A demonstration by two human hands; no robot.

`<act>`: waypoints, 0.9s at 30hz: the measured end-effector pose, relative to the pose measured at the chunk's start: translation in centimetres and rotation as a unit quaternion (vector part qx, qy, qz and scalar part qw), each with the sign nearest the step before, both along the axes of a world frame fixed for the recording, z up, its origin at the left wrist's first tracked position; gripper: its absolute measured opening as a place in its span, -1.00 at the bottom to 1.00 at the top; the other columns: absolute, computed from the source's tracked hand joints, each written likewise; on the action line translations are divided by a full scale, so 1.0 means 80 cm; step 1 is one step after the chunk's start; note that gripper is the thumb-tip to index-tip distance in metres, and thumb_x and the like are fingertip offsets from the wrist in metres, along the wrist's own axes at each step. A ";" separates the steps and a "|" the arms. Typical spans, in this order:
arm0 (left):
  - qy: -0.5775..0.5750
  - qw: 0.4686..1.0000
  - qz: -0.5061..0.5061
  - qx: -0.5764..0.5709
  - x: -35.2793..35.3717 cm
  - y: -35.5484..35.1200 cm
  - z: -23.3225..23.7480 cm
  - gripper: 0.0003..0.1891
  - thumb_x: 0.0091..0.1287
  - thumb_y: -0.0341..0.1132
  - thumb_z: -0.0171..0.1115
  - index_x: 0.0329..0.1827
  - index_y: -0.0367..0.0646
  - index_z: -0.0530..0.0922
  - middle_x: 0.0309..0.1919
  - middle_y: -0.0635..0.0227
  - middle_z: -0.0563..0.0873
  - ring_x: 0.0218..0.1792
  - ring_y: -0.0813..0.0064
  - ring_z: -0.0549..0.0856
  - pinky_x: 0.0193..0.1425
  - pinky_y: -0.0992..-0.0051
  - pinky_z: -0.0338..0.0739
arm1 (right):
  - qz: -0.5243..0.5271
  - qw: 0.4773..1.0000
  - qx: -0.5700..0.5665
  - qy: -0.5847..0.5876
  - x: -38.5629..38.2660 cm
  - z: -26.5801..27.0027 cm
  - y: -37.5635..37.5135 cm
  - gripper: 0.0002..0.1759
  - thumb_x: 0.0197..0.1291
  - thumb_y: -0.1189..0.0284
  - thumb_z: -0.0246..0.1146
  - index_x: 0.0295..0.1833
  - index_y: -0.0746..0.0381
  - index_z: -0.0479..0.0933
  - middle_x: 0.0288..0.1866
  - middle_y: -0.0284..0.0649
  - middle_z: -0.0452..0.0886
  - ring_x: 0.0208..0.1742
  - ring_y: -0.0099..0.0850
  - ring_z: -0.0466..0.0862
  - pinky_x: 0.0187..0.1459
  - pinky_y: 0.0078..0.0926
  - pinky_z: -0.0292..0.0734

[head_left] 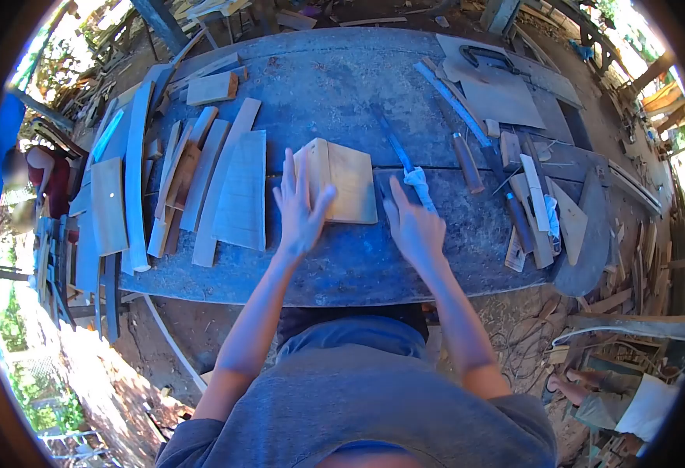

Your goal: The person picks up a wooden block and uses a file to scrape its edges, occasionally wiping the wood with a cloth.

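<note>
A pale wooden block (349,183) with a squared front and a peaked back edge rests on the dark workbench in front of me. My left hand (299,209) lies along its left side, fingers spread and thumb over the near left face. My right hand (416,228) hovers to the right of the block, holding nothing, with its index finger stretched out and the other fingers partly bent. Just beyond that hand is a long narrow blade-like tool (394,142), its handle wrapped in pale cloth (418,184).
Several boards and strips (239,187) lie on the bench's left. To the right are a wooden-handled tool (468,162), a hand saw (586,238), wood offcuts (569,222) and a clamp (487,56) on a flat sheet. People are partly visible at far left and lower right.
</note>
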State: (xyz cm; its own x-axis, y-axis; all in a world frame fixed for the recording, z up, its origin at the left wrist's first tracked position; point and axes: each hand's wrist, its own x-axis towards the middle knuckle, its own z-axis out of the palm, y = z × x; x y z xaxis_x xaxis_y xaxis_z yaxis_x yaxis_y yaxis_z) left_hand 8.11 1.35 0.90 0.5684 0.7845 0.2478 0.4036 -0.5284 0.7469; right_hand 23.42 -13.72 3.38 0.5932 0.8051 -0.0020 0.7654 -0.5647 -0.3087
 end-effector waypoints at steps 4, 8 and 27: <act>0.150 0.980 0.025 0.130 -0.002 -0.035 0.021 -0.07 0.28 0.08 0.28 0.63 0.04 0.00 0.58 -0.11 -0.03 0.58 -0.15 -0.01 0.40 -0.45 -0.08 | 0.059 0.998 0.002 -0.013 -0.012 0.001 -0.053 -0.61 0.41 0.26 0.11 0.31 -0.06 0.51 -0.17 -0.18 0.67 -0.13 -0.22 0.69 -0.26 -0.17 0.58; 0.271 0.957 -0.017 0.098 0.024 -0.030 0.062 -0.06 0.19 -0.09 0.37 0.62 0.06 0.06 0.57 -0.10 0.02 0.54 -0.19 0.11 0.37 -0.41 0.09 | 0.082 0.981 0.134 -0.112 -0.004 0.002 -0.016 -0.56 0.29 0.45 0.14 0.29 0.17 0.52 0.08 -0.17 0.56 0.16 -0.25 0.56 0.03 -0.29 0.52; 0.036 0.988 -0.029 0.145 0.020 0.020 -0.002 -0.29 0.37 -0.37 0.10 0.59 -0.12 0.09 0.51 -0.08 0.21 0.51 -0.10 0.19 0.53 0.03 0.12 | 0.105 0.958 0.266 -0.011 -0.053 -0.063 0.065 -0.28 0.10 0.66 0.13 0.46 0.28 0.26 0.45 -0.03 0.37 0.42 -0.11 0.43 0.40 -0.12 0.32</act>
